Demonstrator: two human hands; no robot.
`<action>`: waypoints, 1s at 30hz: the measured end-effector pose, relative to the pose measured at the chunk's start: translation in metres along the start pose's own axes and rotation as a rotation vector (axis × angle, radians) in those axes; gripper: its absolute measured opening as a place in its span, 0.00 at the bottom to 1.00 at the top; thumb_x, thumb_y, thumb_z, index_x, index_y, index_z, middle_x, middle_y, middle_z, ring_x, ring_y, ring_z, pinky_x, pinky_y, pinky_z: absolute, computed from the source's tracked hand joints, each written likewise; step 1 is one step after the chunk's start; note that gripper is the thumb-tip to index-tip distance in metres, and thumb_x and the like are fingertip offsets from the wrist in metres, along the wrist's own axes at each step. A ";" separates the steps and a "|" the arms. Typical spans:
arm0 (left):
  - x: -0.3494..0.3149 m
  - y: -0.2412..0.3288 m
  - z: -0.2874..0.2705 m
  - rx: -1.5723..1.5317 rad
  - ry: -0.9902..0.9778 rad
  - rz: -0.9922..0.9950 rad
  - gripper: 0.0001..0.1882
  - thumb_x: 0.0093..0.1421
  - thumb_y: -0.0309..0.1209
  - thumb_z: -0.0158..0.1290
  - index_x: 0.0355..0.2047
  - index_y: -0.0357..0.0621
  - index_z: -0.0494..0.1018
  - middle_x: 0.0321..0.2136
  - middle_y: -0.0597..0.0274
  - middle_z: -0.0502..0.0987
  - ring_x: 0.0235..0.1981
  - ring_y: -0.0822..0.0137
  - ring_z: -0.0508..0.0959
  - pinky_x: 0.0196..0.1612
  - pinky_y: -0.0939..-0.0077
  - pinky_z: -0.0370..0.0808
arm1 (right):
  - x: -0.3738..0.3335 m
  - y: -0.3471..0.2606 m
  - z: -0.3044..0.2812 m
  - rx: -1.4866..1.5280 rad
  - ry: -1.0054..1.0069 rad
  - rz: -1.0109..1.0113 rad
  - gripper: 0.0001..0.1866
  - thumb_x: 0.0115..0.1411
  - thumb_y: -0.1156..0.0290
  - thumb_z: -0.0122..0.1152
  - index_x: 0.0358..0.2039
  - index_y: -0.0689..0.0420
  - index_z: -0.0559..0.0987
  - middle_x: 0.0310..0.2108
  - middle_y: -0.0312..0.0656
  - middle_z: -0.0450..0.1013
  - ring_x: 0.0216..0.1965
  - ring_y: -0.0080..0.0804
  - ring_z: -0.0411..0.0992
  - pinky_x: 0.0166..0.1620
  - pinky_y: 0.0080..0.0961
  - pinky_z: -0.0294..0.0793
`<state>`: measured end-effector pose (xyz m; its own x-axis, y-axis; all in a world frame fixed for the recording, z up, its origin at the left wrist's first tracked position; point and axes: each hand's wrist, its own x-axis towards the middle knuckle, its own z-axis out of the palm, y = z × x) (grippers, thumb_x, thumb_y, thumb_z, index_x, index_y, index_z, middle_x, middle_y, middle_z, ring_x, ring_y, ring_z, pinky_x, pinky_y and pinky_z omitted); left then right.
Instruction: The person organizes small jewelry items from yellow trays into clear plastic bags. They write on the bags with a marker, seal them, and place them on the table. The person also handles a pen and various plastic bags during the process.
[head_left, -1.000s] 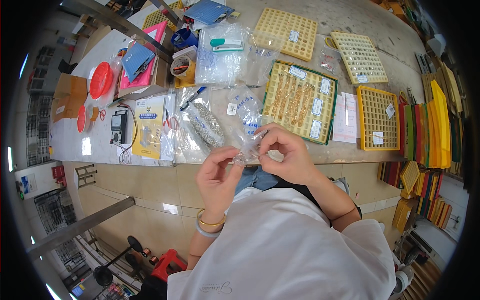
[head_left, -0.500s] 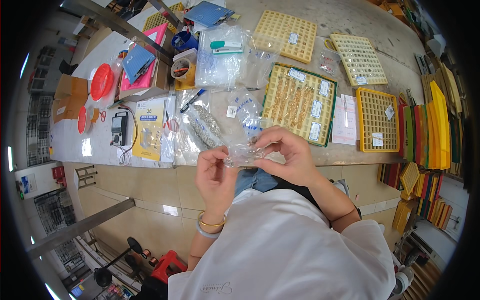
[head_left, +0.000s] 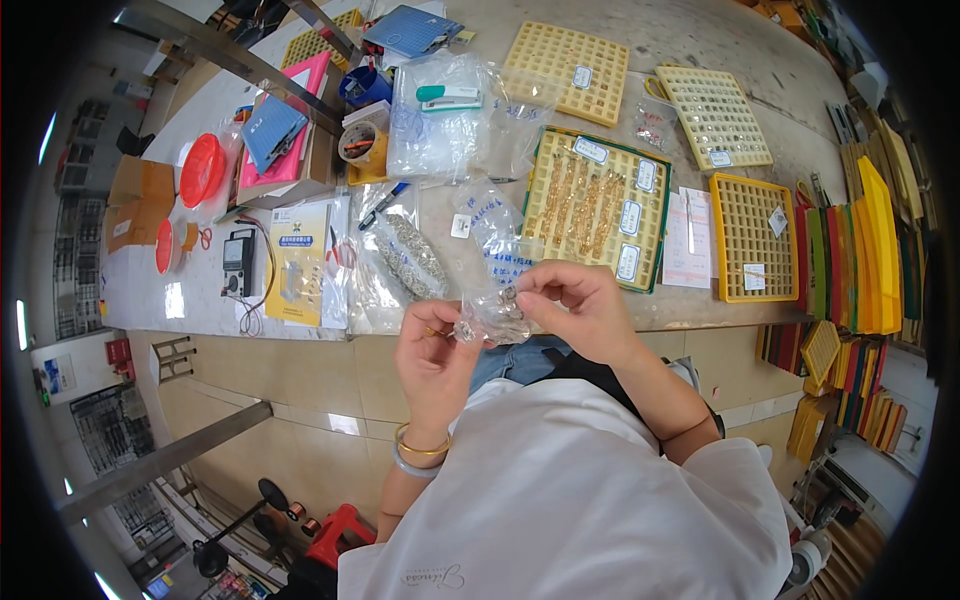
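Between my hands, at the table's near edge, is a small clear plastic bag [head_left: 492,322] with tiny grey pieces in it. My left hand [head_left: 432,345] pinches the bag's left side between thumb and fingers. On the other side my right hand [head_left: 580,308] is closed on the bag's upper right part, beside a dark little piece. Just beyond lies a larger clear bag full of small silvery parts [head_left: 412,252]. A clear bag with blue handwriting [head_left: 497,228] rests near my right fingers. Past that hand sits a yellow compartment tray [head_left: 600,205] with rows of gold-coloured chains.
More compartment trays [head_left: 568,72] stand farther back, and a yellow one [head_left: 755,240] lies right beside a paper sheet [head_left: 688,238]. A stapler [head_left: 449,97] lies on plastic bags. To the left are a multimeter [head_left: 238,263], a yellow booklet [head_left: 300,262] and red bowls [head_left: 203,170].
The bag between my hands has opened out and turned, and its contents show more. My right fingers have drawn together at its upper right; my left hand has shifted slightly.
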<state>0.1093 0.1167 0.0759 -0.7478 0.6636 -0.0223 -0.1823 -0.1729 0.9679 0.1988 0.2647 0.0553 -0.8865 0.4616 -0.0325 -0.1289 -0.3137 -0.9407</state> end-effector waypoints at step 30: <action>0.000 -0.005 -0.011 -0.099 0.075 -0.093 0.16 0.56 0.19 0.51 0.45 0.36 0.65 0.37 0.61 0.73 0.37 0.74 0.74 0.37 0.81 0.73 | 0.006 0.004 0.002 -0.093 0.067 -0.118 0.06 0.54 0.76 0.60 0.32 0.63 0.75 0.26 0.33 0.72 0.28 0.15 0.67 0.31 0.13 0.68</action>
<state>0.1033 0.1093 0.0680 -0.7695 0.6246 -0.1333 -0.3128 -0.1866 0.9313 0.1924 0.2640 0.0522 -0.8358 0.5458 0.0603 -0.1857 -0.1777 -0.9664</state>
